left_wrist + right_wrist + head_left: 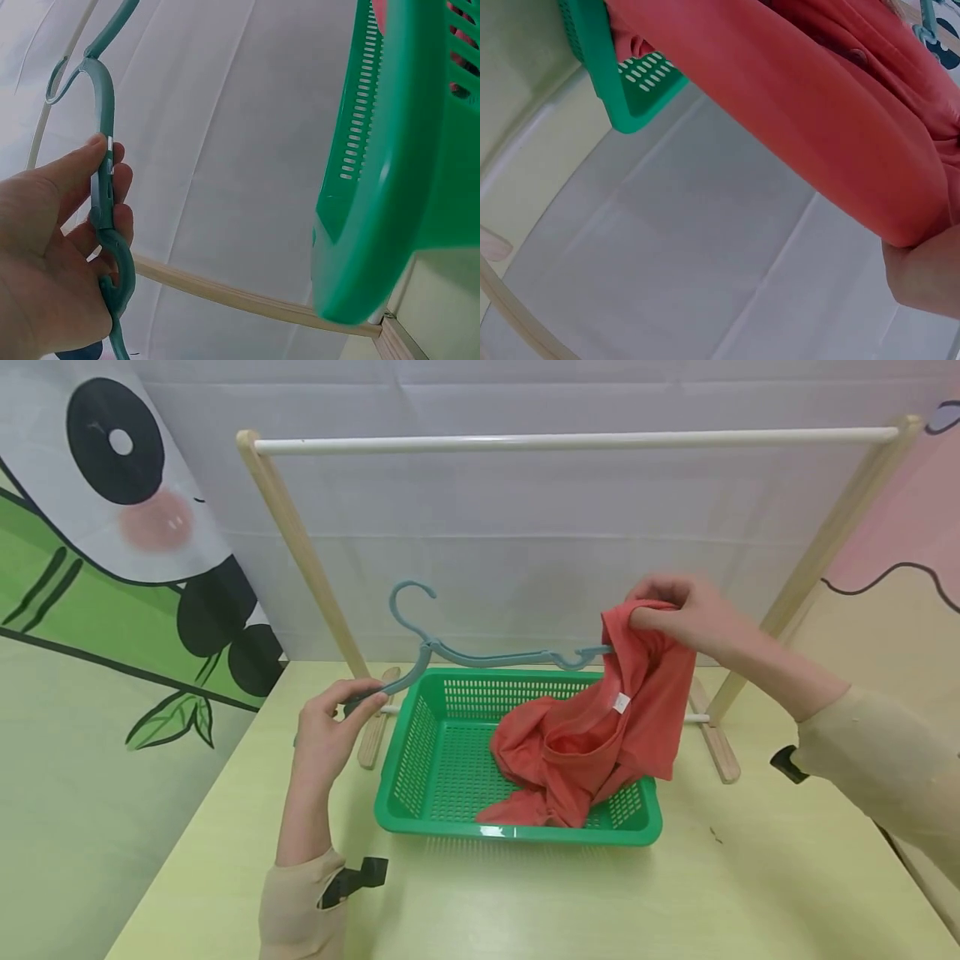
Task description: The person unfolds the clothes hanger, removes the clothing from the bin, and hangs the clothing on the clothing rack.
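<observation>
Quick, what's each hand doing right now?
Left hand: holding one arm of the blue-green hanger.
Right hand: gripping the red garment.

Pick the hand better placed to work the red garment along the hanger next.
Right, probably: the right hand pinches the red garment beside one end of the hanger, while the left hand grips the hanger's opposite end, steadying it.

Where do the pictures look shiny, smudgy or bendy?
Head view: a white glint on the green plastic basket, the right hand slightly blurred; left wrist view: the wooden rack post looks bowed, probably from the lens; right wrist view: a pale rack post curves, lower left.
</observation>
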`<control>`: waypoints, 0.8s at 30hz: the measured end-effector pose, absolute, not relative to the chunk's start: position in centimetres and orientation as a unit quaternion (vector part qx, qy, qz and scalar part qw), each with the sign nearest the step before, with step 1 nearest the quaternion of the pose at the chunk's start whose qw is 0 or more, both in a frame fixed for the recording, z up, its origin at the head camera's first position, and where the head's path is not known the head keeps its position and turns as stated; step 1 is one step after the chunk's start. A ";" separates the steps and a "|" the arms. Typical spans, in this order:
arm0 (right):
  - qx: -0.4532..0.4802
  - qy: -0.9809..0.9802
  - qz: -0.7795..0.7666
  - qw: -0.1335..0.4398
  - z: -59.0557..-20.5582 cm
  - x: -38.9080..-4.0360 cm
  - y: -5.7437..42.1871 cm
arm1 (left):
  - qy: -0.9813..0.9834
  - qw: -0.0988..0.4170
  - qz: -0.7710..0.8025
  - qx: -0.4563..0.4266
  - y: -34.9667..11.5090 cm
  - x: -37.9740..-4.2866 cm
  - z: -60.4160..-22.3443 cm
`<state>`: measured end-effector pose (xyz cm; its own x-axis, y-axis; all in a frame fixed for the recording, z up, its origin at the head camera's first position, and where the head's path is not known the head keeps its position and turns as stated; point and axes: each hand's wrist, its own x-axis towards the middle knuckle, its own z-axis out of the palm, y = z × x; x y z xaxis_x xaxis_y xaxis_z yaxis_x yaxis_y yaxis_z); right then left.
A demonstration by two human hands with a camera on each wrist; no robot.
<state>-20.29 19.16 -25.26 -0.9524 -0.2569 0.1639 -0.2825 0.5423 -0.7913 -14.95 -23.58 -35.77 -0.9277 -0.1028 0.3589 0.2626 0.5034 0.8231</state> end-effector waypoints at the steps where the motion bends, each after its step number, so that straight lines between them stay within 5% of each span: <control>1: 0.159 -0.877 0.454 0.015 -25.0 -20.1 19.0 | -0.848 0.182 -0.495 -0.050 -23.7 -14.8 -35.8; 9: 0.172 -0.867 0.465 0.059 -23.4 -18.8 18.2 | -0.845 0.171 -0.503 -0.061 -24.5 -14.2 -35.8; 17: 0.207 -0.912 0.354 -0.020 -23.9 -18.4 18.0 | -0.823 0.187 -0.533 -0.050 -24.1 -14.3 -35.7; 24: 0.254 -0.900 0.354 -0.011 -23.7 -18.4 18.0 | -0.828 0.190 -0.525 -0.060 -24.0 -14.5 -36.1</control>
<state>-18.40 18.00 -23.70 -0.8706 -0.4651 0.1604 -0.4495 0.6196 -0.6435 -14.49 -23.98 -36.13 -0.9206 -0.0992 0.3776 0.2991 0.4425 0.8454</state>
